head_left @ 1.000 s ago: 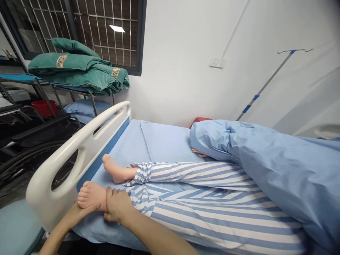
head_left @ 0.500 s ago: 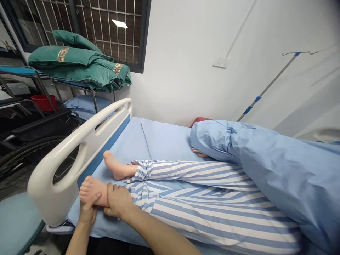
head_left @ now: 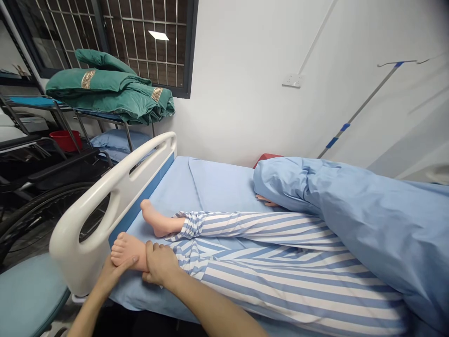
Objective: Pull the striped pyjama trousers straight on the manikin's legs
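A manikin with smooth, plastic-looking legs lies on the bed in blue-and-white striped trousers [head_left: 266, 276]. My left hand [head_left: 114, 275] holds its nearer foot [head_left: 128, 250] from below, the thumb lying along the side and the fingers mostly hidden under it. Around the ankle of that same leg, my right hand [head_left: 162, 264] is wrapped, close to the bunched trouser cuff. The farther foot [head_left: 157, 221] rests on the sheet with toes up, untouched. A blue quilt [head_left: 365, 201] is folded back over the upper body, and the manikin's fingers [head_left: 267, 201] peek out from its edge.
A white footboard [head_left: 70, 234] stands just beyond the feet. Left of it are a wheelchair [head_left: 52, 187], a pale green stool [head_left: 31, 295] and green bedding [head_left: 115, 89] on a rack. An IV pole [head_left: 361, 110] rises by the wall behind the bed.
My left wrist and forearm have swung outward to the left, with the hand still under the foot. The right hand keeps its hold at the ankle. The camera view has shifted slightly.
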The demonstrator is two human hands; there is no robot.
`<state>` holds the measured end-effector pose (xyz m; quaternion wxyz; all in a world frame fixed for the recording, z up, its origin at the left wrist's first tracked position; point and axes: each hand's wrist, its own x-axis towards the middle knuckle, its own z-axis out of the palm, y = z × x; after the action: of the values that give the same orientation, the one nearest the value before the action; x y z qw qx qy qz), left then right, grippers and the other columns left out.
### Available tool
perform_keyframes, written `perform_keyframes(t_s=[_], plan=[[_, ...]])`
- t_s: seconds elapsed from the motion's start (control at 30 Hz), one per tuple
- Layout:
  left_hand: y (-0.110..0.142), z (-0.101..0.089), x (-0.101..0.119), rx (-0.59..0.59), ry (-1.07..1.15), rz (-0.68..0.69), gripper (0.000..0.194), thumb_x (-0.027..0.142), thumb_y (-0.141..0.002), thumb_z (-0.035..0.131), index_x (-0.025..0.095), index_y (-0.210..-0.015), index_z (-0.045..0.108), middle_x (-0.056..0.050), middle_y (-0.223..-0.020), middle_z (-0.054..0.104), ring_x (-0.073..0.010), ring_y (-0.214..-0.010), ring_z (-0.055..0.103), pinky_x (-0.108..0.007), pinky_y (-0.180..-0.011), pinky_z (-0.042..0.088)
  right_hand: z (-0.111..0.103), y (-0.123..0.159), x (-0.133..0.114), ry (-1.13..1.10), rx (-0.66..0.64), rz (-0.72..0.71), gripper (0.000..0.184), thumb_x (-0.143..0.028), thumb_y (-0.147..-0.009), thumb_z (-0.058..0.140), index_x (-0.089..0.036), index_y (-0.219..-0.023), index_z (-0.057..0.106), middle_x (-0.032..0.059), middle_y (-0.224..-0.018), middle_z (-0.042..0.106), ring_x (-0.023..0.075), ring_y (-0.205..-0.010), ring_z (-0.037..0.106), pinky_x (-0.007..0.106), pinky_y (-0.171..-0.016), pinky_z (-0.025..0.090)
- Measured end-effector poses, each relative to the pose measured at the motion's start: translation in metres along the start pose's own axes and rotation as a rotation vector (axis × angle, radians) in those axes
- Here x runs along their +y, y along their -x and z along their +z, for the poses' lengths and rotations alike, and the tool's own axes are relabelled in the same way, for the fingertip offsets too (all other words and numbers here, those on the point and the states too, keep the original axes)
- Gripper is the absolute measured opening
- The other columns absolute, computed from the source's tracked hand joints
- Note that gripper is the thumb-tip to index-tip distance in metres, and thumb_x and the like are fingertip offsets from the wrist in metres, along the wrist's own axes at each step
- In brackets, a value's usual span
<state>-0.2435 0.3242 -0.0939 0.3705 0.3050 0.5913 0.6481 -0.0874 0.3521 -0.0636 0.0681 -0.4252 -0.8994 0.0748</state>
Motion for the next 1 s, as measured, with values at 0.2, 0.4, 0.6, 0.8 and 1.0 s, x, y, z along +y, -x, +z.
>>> perform_keyframes(t_s=[0.2,0.4,0.6,0.8,1.0], plan=[[0.018,0.03,-0.015,0.089,0.404,-0.059,0.041,0.019,-0.048,0.074,0.019,-0.086,0.06,0.003,-0.086,0.065,-0.0195,-0.099,0.057,-0.027,-0.084,0.048,-0.003,0.003,0.004,-0.052,-0.032,-0.011,0.054,-0.039,-0.059,0.065,-0.016,-0.102,0.041,0.0075,-0.085,0.059,0.0233,-0.073,0.059,0.036,-0.065,0.049],[0.012,0.029,-0.026,0.046,0.397,-0.147,0.046,0.019,-0.048,0.073,0.02,-0.092,0.059,0.002,-0.092,0.065,-0.0225,-0.102,0.056,-0.028,-0.083,0.049,-0.003,0.0,0.004,-0.052,-0.041,0.005,0.057,-0.04,-0.057,0.066,-0.014,-0.102,0.041,0.0078,-0.083,0.057,0.0232,-0.073,0.059,0.035,-0.064,0.049],[-0.001,0.0,-0.022,-0.142,0.098,-0.153,0.047,0.018,-0.039,0.078,0.013,-0.083,0.061,-0.004,-0.082,0.067,-0.0287,-0.09,0.059,-0.034,-0.075,0.051,0.003,-0.001,0.001,-0.004,-0.002,-0.004,0.063,-0.042,-0.059,0.063,-0.012,-0.11,0.04,0.0117,-0.089,0.059,0.0272,-0.074,0.06,0.039,-0.061,0.05],[-0.009,-0.013,-0.008,-0.212,-0.271,-0.089,0.035,0.026,-0.044,0.078,0.017,-0.074,0.062,-0.007,-0.077,0.067,-0.0277,-0.084,0.061,-0.03,-0.067,0.049,0.0,0.002,-0.001,-0.025,0.014,-0.006,0.062,-0.042,-0.06,0.063,-0.012,-0.109,0.041,0.0113,-0.089,0.059,0.0268,-0.075,0.06,0.038,-0.062,0.049],[0.013,-0.007,-0.006,-0.162,-0.181,-0.119,0.037,0.033,-0.044,0.079,0.015,-0.073,0.064,-0.006,-0.066,0.065,-0.0246,-0.068,0.06,-0.029,-0.059,0.046,0.001,-0.004,-0.025,-0.239,0.193,0.129,0.06,-0.043,-0.058,0.059,-0.016,-0.108,0.041,0.0095,-0.093,0.058,0.0276,-0.082,0.058,0.041,-0.071,0.046]])
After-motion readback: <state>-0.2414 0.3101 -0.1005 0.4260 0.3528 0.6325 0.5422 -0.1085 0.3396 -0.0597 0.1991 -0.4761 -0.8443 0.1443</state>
